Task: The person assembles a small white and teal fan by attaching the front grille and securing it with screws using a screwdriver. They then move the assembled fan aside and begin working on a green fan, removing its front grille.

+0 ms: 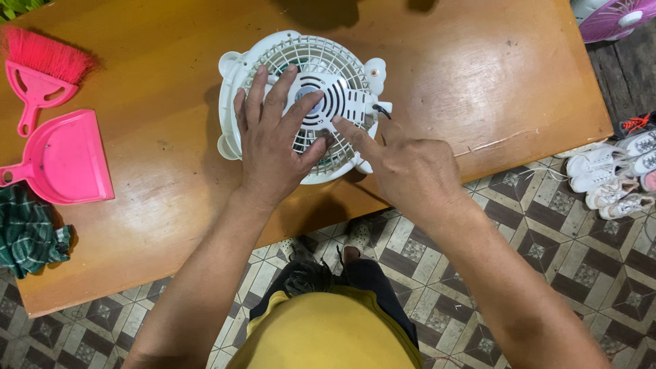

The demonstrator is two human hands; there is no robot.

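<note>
A small white fan (301, 55) lies face down on a brown wooden table (444, 75), its round grille and motor housing turned up. My left hand (273, 143) rests flat on the back of the fan with fingers spread over the grille and the motor hub. My right hand (410, 167) comes in from the right; its index finger points at the lower edge of the motor housing and touches the grille there. Neither hand holds anything. A short dark wire end sticks out at the fan's right side.
A pink hand brush (41, 72) and pink dustpan (65, 157) lie at the table's left end, with a green checked cloth (27, 236) below them. Several white shoes (615, 174) sit on the patterned tile floor at right. Another fan (611, 17) with a purple blade shows top right.
</note>
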